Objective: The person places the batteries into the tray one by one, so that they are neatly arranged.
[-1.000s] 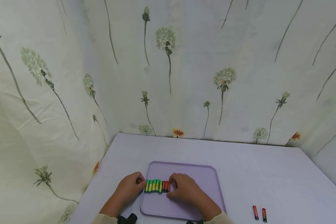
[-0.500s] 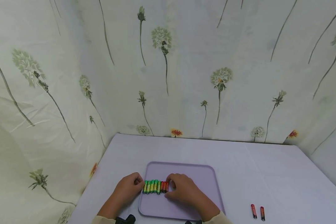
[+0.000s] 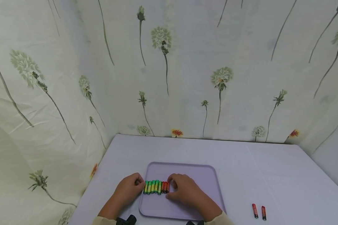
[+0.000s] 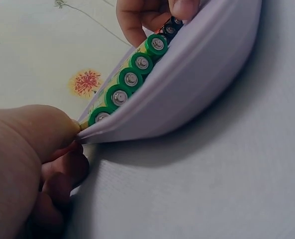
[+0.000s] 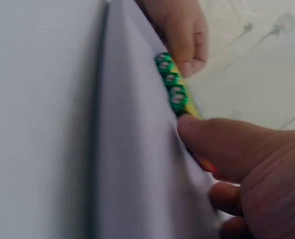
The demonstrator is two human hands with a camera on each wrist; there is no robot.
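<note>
A lilac tray (image 3: 188, 171) bears one tight row of batteries laid side by side. Several green-and-yellow batteries (image 3: 152, 187) fill the left part, and thinner red batteries (image 3: 164, 187) make up the right end. My left hand (image 3: 128, 188) pinches at the leftmost green battery, its thumb tip right at the tray rim in the left wrist view and its other fingers curled below. Across the row, my right hand (image 3: 185, 189) holds the end red battery, index finger at the far end and thumb at the near end. In the left wrist view, the green batteries' metal ends (image 4: 131, 78) face the camera.
Two loose red batteries (image 3: 254, 211) lie apart on the pale table (image 3: 242, 175), right of the tray. A flower-printed curtain (image 3: 186, 78) hangs behind the table and along its left side. Black wrist gear (image 3: 126, 220) shows at the bottom edge.
The head view has shifted slightly, moving the scene a little left in the frame. Both hands and the battery row keep the same places on the tray.
</note>
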